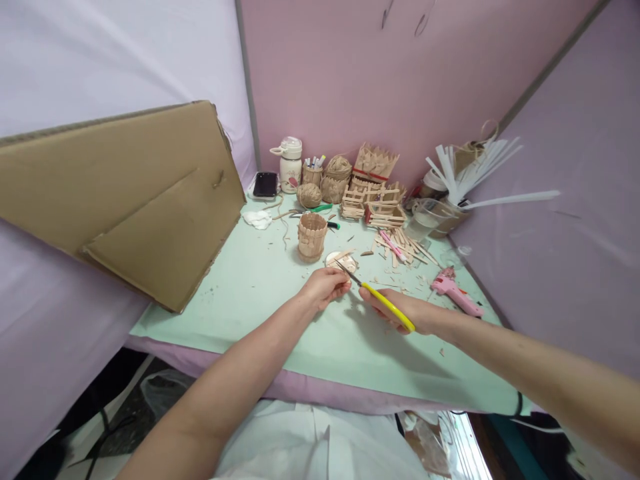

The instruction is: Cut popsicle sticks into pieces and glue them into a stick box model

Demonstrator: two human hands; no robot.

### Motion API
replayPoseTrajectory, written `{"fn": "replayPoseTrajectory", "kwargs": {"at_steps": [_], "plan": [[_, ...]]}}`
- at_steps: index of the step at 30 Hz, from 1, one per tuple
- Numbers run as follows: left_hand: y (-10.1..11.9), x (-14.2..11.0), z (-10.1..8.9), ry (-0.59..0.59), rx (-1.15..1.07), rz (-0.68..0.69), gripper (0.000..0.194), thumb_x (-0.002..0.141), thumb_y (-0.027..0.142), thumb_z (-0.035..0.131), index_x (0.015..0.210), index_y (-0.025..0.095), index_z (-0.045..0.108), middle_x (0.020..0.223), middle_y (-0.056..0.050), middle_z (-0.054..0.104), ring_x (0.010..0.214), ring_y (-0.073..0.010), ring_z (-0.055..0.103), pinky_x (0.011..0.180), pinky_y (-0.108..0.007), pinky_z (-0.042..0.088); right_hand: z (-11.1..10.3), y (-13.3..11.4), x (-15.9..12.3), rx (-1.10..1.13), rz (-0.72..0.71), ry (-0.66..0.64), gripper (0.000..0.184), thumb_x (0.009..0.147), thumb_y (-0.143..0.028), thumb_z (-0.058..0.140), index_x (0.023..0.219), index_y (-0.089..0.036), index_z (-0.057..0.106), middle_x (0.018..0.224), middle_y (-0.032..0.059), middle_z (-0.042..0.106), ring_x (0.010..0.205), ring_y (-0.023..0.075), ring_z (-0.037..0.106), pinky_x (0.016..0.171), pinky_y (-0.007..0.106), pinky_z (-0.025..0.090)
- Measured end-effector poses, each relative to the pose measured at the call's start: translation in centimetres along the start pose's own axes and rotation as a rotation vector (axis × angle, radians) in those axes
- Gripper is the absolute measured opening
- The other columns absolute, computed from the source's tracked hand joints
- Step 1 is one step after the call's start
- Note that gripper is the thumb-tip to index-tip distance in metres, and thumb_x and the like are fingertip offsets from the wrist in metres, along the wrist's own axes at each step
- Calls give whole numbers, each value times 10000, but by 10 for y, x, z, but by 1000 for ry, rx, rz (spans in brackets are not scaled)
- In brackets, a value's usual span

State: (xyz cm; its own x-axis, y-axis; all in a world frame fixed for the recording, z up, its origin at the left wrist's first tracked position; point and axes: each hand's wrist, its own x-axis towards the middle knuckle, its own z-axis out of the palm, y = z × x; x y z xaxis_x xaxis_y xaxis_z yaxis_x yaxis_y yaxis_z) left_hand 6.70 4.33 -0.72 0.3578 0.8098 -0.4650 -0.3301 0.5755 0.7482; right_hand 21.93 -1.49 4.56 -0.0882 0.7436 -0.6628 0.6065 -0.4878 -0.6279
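Right hand (404, 305) grips yellow-handled scissors (389, 307), blades by a round disc (349, 263). Left hand (325, 288) closed alongside; can't tell what's pinched.

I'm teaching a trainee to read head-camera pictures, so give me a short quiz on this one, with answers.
1. Which of the person's hands holds the yellow-handled scissors? A) left B) right C) neither
2. True or false: the pink glue gun lies to the right of the scissors in the picture.
3. Fill in: the big brown panel at the picture's left is made of ____.

Key:
1. B, the right hand
2. True
3. Cardboard
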Motion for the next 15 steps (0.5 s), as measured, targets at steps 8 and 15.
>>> {"fn": "replayPoseTrajectory", "kwargs": {"at_steps": [8, 15], "plan": [[-1, 1, -1, 14, 1, 13, 107, 701, 26, 602, 614, 84, 579, 567, -31, 577, 483, -45, 545, 539, -143, 480, -4, 0, 2, 55, 14, -2, 539, 673, -708, 515, 589, -214, 316, 479, -74, 292, 381, 50, 240, 326, 198, 199], [7, -10, -8, 64, -3, 80, 53, 722, 84, 605, 708, 117, 565, 595, -16, 575, 515, -49, 541, 522, -144, 454, -37, -3, 11, 317, -157, -22, 521, 752, -709, 415, 619, -223, 282, 502, -105, 186, 408, 45, 101, 371, 183, 121]]}}
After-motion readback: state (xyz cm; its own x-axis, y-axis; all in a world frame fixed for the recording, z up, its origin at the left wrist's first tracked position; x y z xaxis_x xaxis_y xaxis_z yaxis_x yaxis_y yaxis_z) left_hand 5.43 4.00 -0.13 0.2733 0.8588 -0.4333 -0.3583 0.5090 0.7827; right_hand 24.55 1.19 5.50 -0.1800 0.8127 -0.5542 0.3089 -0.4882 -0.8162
